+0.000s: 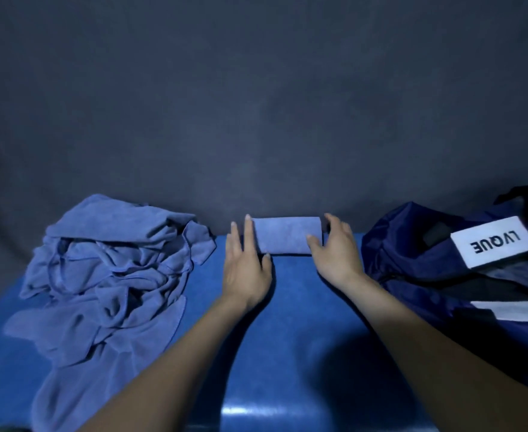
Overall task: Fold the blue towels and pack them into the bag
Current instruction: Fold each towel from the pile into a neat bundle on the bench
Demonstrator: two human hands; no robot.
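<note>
Head view. A small folded rectangle of blue terry towel (284,234) lies at the far edge of the glossy blue table (300,338), between both hands. Left hand (246,266): fingers (248,232) straight along the towel's left end, thumb at its near corner, pressing rather than gripping. Right hand (334,249): fingers curled over the right end with thumb on top, grasping it.

Risk: the towel sits right at the table's back edge; a push forward could tip it off. A one-sided lift from the right end may let the fold spring open.

A heap of unfolded blue towels (110,275) waits at left. The navy nylon bag with a white label (462,260) lies at right; interior hidden, so contents cannot be told.
</note>
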